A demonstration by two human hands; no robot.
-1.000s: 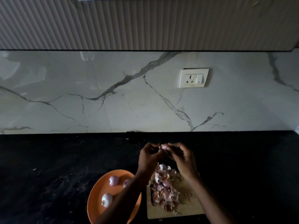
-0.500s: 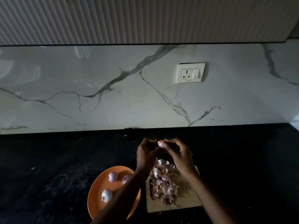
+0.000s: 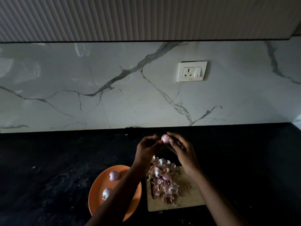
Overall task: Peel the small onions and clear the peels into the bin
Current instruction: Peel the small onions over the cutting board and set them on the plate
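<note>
Onion [image 3: 165,138] pinched in right hand [image 3: 183,151], left hand [image 3: 146,150] curled beside it.
Both above the peels [image 3: 162,180] on the cutting board [image 3: 192,199].

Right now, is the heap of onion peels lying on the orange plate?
No: the peels are heaped on the wooden cutting board, while the orange plate beside it holds only small onions.

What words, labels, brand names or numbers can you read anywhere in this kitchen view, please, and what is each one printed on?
None can be read.
White wall socket plate: a faint mark below the pin holes, too small and blurred to read.
Round orange plate, pale wooden chopping board, black stone counter and veined white marble backsplash: no lettering visible.
</note>
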